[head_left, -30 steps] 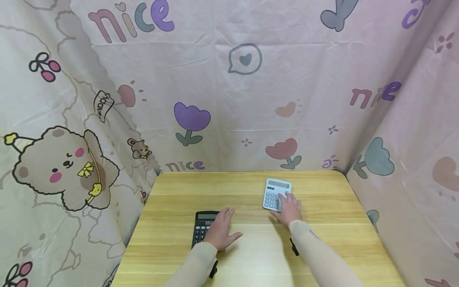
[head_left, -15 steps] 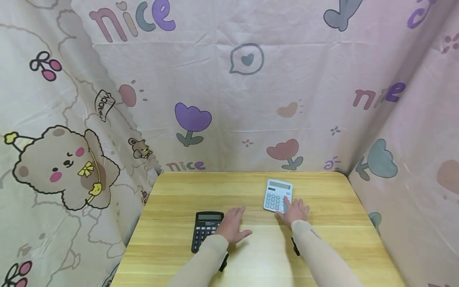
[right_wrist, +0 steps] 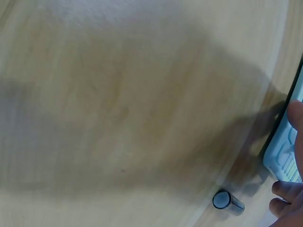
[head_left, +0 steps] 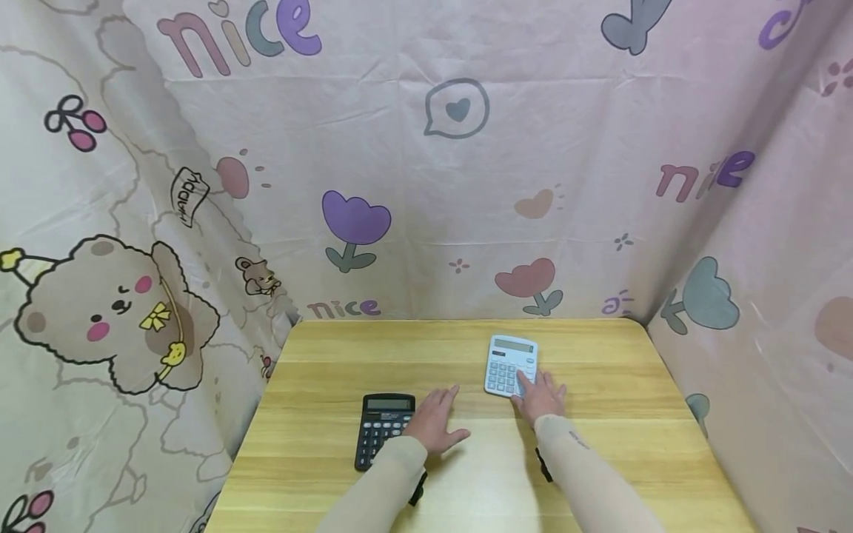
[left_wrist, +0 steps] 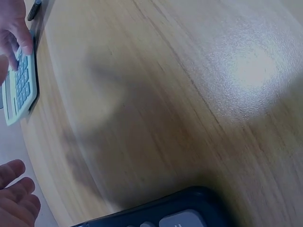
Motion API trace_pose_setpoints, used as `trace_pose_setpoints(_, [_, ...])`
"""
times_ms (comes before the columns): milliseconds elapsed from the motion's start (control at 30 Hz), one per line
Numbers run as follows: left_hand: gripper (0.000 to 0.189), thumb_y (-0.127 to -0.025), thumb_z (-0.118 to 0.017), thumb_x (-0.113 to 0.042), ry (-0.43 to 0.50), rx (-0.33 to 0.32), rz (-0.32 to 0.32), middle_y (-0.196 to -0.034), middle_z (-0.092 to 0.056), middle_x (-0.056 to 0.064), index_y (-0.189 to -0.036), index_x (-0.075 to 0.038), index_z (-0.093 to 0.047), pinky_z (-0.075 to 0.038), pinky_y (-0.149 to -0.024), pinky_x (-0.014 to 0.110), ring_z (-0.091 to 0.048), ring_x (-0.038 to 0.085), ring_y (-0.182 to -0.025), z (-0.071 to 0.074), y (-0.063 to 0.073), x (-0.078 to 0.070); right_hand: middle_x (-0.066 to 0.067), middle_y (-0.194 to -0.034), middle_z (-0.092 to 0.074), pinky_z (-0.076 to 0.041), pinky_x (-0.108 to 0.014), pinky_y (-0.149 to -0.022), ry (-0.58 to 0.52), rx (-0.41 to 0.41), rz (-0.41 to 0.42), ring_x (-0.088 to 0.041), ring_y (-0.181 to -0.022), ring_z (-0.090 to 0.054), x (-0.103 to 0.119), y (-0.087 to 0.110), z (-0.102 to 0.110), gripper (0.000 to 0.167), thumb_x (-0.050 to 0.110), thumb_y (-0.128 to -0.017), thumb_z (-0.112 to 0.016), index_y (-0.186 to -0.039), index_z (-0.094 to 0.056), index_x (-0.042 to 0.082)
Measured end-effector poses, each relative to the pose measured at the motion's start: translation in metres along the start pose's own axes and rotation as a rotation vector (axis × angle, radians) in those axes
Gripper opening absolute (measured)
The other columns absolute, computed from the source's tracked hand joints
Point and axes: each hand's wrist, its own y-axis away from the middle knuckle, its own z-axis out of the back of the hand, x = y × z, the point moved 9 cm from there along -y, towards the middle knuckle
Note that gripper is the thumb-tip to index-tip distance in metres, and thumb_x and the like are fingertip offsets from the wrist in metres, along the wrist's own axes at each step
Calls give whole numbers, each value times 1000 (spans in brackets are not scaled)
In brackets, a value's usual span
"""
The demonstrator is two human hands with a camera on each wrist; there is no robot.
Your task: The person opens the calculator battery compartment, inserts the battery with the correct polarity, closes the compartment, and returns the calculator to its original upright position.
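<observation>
A light blue calculator (head_left: 510, 366) lies toward the back of the table, right of the middle. My right hand (head_left: 541, 398) is at its lower right corner, with one finger over the keys and the thumb at the near edge. In the right wrist view that thumb (right_wrist: 295, 116) overlaps the calculator's side (right_wrist: 284, 151). Nearer and to the left lies a black calculator (head_left: 386, 426), its lower right part hidden by my left hand (head_left: 432, 423) and sleeve. The left hand's fingers and thumb are spread apart and hold nothing.
A small dark cylinder (right_wrist: 228, 202) lies on the wooden table (head_left: 466, 481) near the light blue calculator. It is hidden in the head view. Printed curtains (head_left: 453, 185) surround the table at the back and both sides.
My left hand has shifted right, uncovering more of the black calculator. The light blue calculator has slid slightly left and toward me and turned a little, with my right hand at it.
</observation>
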Motion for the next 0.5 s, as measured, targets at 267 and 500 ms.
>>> trace_pose_setpoints(267, [94, -75, -77, -50, 24, 17, 18, -144, -43, 15, -149, -13, -33, -41, -105, 46, -44, 31, -129, -9, -7, -1, -26, -149, -33, -16, -72, -106, -11, -1, 72, -44, -139, -26, 16, 10, -8, 63, 45, -90, -62, -146, -44, 23])
trace_pose_setpoints(500, [103, -66, -85, -44, 52, 32, 23, -146, -40, 17, -149, -12, -33, -39, -106, 46, -42, 33, -131, -15, -12, -4, -25, -146, -38, -24, -69, -105, -15, -56, 185, -42, -136, -32, 32, 23, -12, 62, 45, -87, -66, -142, -49, 22])
